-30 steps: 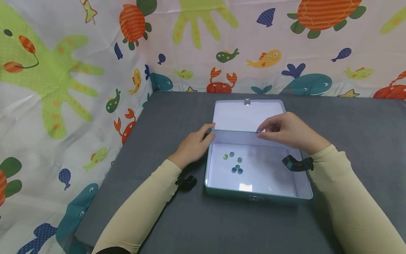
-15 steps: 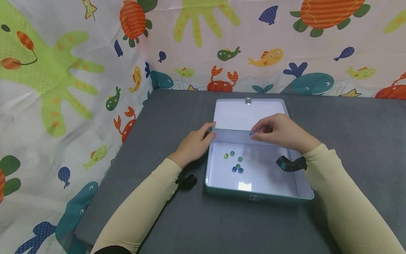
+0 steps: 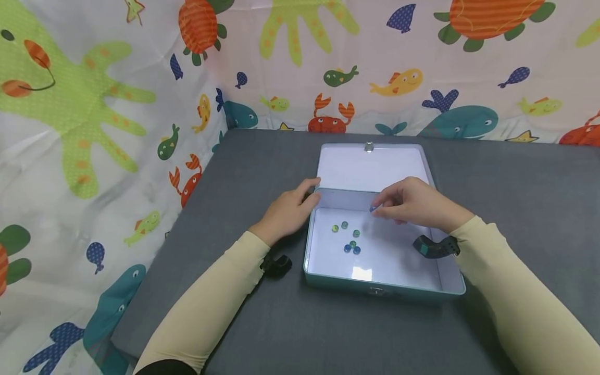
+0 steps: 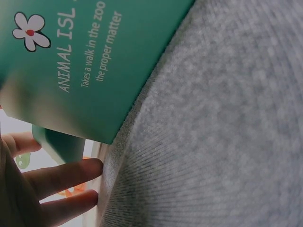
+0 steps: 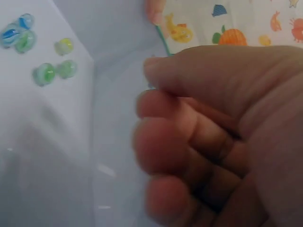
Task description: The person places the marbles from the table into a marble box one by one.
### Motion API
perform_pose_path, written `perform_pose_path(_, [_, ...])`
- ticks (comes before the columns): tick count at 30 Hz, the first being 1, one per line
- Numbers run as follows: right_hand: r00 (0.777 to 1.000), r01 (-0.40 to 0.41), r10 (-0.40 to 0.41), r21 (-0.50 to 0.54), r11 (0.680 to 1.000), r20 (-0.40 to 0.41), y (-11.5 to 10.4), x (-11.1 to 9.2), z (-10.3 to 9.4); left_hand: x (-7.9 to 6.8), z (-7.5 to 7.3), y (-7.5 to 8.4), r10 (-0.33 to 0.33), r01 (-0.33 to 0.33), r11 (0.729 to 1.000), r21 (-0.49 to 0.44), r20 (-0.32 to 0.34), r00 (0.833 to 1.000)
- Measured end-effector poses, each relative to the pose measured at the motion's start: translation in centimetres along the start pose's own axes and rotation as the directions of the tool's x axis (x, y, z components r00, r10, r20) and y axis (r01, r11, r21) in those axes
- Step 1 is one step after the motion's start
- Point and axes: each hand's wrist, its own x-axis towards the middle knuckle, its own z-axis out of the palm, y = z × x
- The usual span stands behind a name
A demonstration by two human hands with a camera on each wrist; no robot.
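A teal metal box (image 3: 375, 292) with a white inside lies on the grey table, its lid (image 3: 370, 166) folded back. My right hand (image 3: 414, 203) pinches a small bluish marble (image 3: 372, 208) between thumb and fingertips above the box's far inner wall. In the right wrist view the fingers almost wholly hide it. Several glass marbles lie on the left part of the box floor: a yellow-green marble (image 3: 335, 228), green ones, and blue ones such as a blue marble (image 5: 10, 36). At the far left corner my left hand (image 3: 288, 211) touches the box, its fingers extended.
Grey cloth (image 3: 262, 323) covers the table around the box. A printed sea-animal curtain (image 3: 281, 52) stands behind and to the left. Both wrists carry dark bands, such as the right wristband (image 3: 436, 247). Printed lettering (image 4: 90, 52) shows on the box side.
My right hand, still pinching the marble, has shifted left and then lower toward the box interior. The left hand stays at its corner. The marbles on the box floor have not moved.
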Motion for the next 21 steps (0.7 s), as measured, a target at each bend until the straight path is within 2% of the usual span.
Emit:
perform_pose_path(13, [0.998,0.054,-0.051,-0.063,0.997,0.042,0.5,0.21,0.35,0.17,-0.1,-0.03,-0.008,0.008,1.0,0.007,0.0,1.0])
perform_pose_path(21, [0.994,0.066,-0.051,-0.172,0.983,0.093,0.69,0.51,0.73,0.06,-0.1,-0.02,-0.008,0.008,1.0,0.007,0.005,1.0])
